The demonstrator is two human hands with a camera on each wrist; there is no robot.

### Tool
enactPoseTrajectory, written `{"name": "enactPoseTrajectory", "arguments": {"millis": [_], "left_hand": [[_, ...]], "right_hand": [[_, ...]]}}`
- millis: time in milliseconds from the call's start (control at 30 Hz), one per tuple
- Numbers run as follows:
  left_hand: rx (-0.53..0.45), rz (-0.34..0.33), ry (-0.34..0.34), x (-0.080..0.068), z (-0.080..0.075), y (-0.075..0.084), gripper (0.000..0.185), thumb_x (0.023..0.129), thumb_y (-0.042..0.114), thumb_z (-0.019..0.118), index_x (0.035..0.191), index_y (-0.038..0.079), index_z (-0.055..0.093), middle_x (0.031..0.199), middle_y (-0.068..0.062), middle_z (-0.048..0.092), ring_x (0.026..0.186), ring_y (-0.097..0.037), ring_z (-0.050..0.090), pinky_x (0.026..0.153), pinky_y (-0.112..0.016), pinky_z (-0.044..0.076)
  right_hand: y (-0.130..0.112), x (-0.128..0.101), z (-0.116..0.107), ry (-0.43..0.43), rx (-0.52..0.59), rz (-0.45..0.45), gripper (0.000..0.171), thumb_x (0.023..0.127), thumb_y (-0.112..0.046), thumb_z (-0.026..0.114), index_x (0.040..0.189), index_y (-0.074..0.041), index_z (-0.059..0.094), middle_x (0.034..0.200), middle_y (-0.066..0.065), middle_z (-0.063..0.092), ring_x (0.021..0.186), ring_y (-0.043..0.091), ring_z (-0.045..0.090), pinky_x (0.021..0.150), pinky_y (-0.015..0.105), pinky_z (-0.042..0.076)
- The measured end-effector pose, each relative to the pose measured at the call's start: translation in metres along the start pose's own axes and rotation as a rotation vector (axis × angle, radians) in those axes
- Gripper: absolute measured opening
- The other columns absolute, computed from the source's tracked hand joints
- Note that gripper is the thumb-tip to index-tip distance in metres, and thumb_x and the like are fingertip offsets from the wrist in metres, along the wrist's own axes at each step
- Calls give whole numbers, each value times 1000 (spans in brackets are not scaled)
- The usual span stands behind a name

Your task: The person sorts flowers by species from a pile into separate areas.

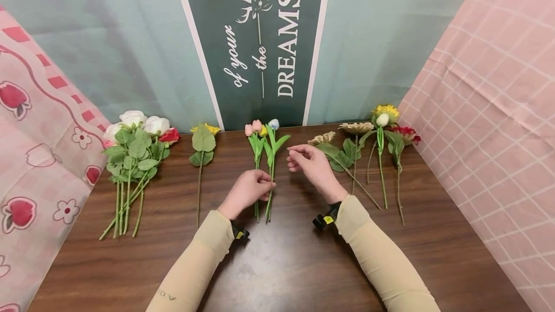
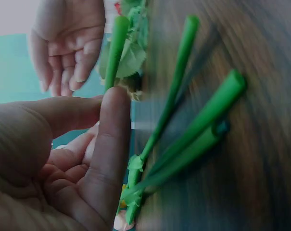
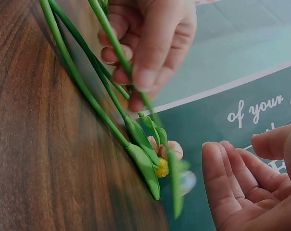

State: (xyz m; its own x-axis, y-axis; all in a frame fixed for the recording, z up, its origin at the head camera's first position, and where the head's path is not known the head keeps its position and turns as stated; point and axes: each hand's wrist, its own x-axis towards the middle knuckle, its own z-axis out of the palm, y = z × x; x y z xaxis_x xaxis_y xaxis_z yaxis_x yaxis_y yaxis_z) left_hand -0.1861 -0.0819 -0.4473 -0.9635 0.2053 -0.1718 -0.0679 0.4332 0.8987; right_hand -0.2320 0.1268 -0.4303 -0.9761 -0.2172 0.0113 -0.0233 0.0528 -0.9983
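Note:
My left hand [image 1: 248,189] pinches the green stem of an artificial tulip with a blue and white head [image 1: 273,123] between thumb and forefinger. In the left wrist view, the end of that stem [image 2: 117,45] sticks up past the fingertips. Beside it, two pink tulips [image 1: 257,125] and a yellow tulip [image 1: 263,131] lie on the table, their stems [image 2: 176,79] close together. My right hand [image 1: 314,163] hovers to the right of the tulips, fingers loosely bent, holding nothing; the right wrist view shows its palm and fingers [image 3: 232,178] apart from the blue tulip.
On the wooden table [image 1: 277,264], white and red roses [image 1: 134,146] lie in a bunch at left. A single yellow flower [image 1: 204,139] lies nearer the tulips. At right are beige flowers [image 1: 356,128], a sunflower [image 1: 386,111], a white tulip [image 1: 382,120] and a red flower [image 1: 405,134]. Fabric surrounds three sides.

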Motion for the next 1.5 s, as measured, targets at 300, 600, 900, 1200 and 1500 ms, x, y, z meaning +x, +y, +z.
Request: {"name": "enactPoseTrajectory", "arguments": {"millis": [300, 600, 900, 1200, 1500], "left_hand": [[137, -20, 30, 0, 3, 2, 34, 96, 11, 72, 124, -3, 60, 82, -7, 66, 63, -17, 68, 63, -33, 59], [334, 49, 73, -5, 2, 9, 37, 96, 15, 72, 129, 0, 61, 82, -2, 65, 68, -15, 65, 68, -35, 55], [682, 420, 15, -7, 26, 34, 51, 99, 30, 69, 143, 8, 57, 136, -10, 61, 124, -26, 59, 105, -42, 49], [960, 780, -189, -7, 74, 65, 68, 102, 45, 61, 159, 15, 39, 161, -8, 39, 149, -28, 34, 123, -41, 25], [1050, 864, -264, -6, 113, 86, 69, 103, 50, 56, 161, 21, 35, 164, -5, 34, 151, -27, 28, 125, -37, 18]], "right_hand": [[-2, -7, -8, -13, -4, 9, 29, 103, -22, 64, 120, 2, 68, 113, 36, 64, 94, 35, 69, 89, 55, 57], [-3, -17, -38, -7, -147, -21, 33, 104, -19, 62, 122, 8, 66, 105, 31, 68, 96, 50, 67, 78, 44, 62], [-5, -24, -131, 136, -389, 41, 39, 104, -25, 62, 122, 9, 64, 106, 29, 68, 95, 43, 69, 77, 42, 62], [-7, -33, -232, 329, -574, 64, 41, 106, -26, 52, 121, 10, 64, 93, 17, 73, 72, 12, 70, 59, 24, 58], [-6, -38, -278, 209, -725, 259, 37, 98, -19, 52, 117, 12, 56, 90, 17, 69, 73, 18, 67, 62, 30, 58]]}}
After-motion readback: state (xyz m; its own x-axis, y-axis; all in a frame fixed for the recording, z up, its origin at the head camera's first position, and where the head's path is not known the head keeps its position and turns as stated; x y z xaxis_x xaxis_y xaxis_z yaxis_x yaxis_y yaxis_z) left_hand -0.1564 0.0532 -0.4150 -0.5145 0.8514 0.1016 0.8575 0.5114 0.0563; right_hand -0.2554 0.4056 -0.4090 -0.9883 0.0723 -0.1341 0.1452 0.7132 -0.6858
